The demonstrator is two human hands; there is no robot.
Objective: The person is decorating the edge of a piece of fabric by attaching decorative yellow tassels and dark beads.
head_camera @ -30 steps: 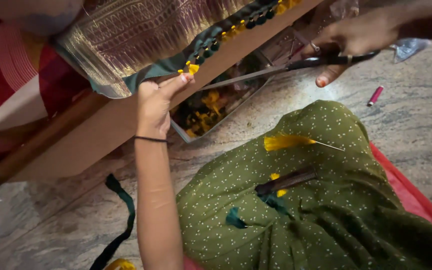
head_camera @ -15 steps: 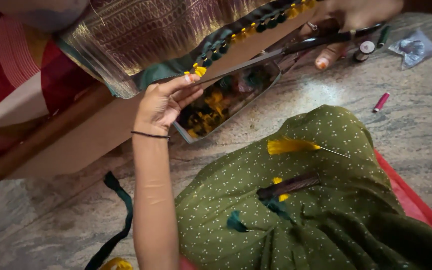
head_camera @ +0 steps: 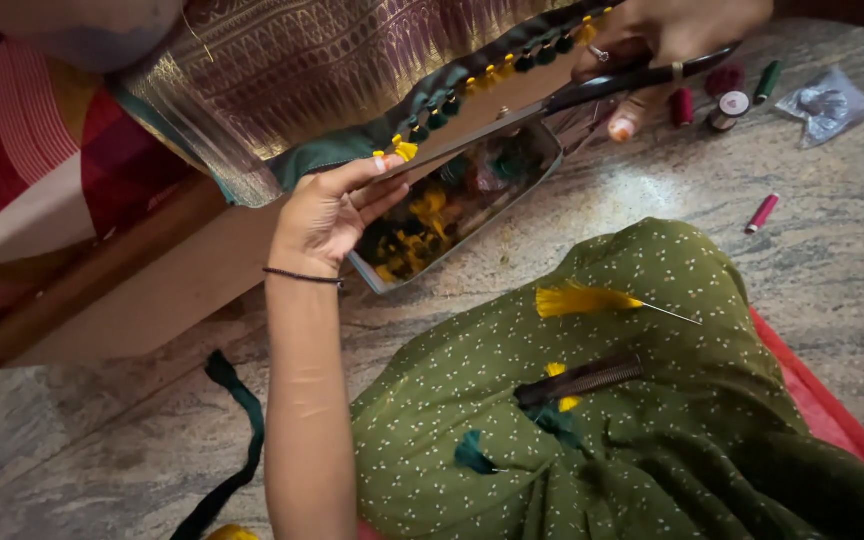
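Yellow tassel (head_camera: 405, 150) pinched in left hand (head_camera: 327, 212) fingers; right hand (head_camera: 674, 35) grasps scissors (head_camera: 552, 100) over a tassel-filled metal tray (head_camera: 457, 215); four thread spools (head_camera: 730, 103) nearby.

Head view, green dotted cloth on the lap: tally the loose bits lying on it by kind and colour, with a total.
yellow tassel tufts: 2
green tufts: 2
dark comb: 1
needle: 1, sticking out of the larger yellow tuft
Total: 6
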